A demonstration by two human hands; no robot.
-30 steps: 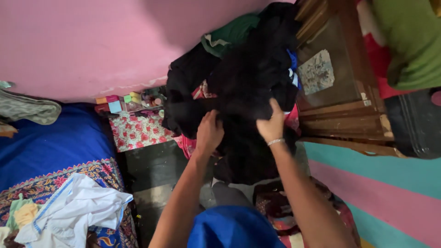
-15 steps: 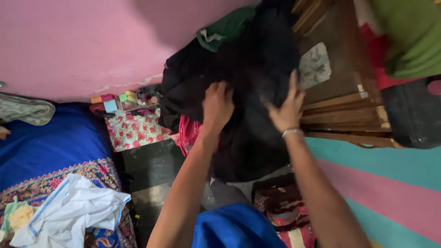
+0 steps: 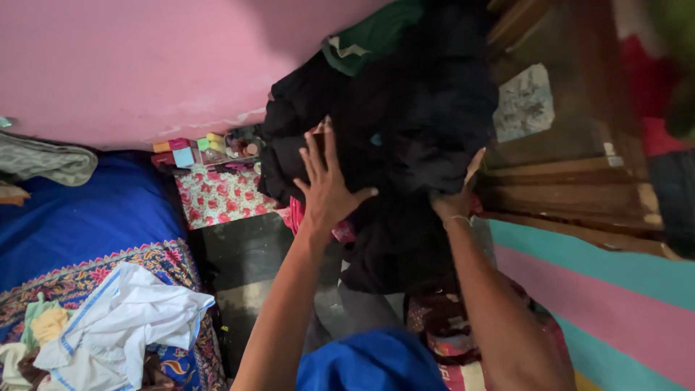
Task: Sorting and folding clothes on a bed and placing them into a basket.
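Only 1 view here, the head camera looking down, and it's pretty much all laundry. Center and upper center of the frame is a big heap of black clothes [image 3: 427, 123], piled against the pink wall [image 3: 130, 65] with a green garment [image 3: 373, 40] poking out at the very top. The left hand [image 3: 327, 185] is spread flat, fingers splayed wide, pressed on the lower left side of the heap, so it's open and not gripping anything. The right hand [image 3: 455, 195] is at the heap's lower right edge with its fingers tucked up into the dark fabric, looks like it's clutching the cloth, bracelet [image 3: 456, 219] on the wrist. To the right of the heap there's a dark wooden cabinet [image 3: 572, 174] with a pale patterned patch on its front, and under it a wall striped teal and pink in the lower right. Left of the heap, a small shelf covered in red floral cloth [image 3: 221, 195] holds some little colourful boxes. Far left is a bed with a blue sheet [image 3: 79, 217], and a crumpled white garment with blue trim [image 3: 123, 326] lies in the lower left. Blue fabric [image 3: 369, 362] sits at the bottom center between the arms.
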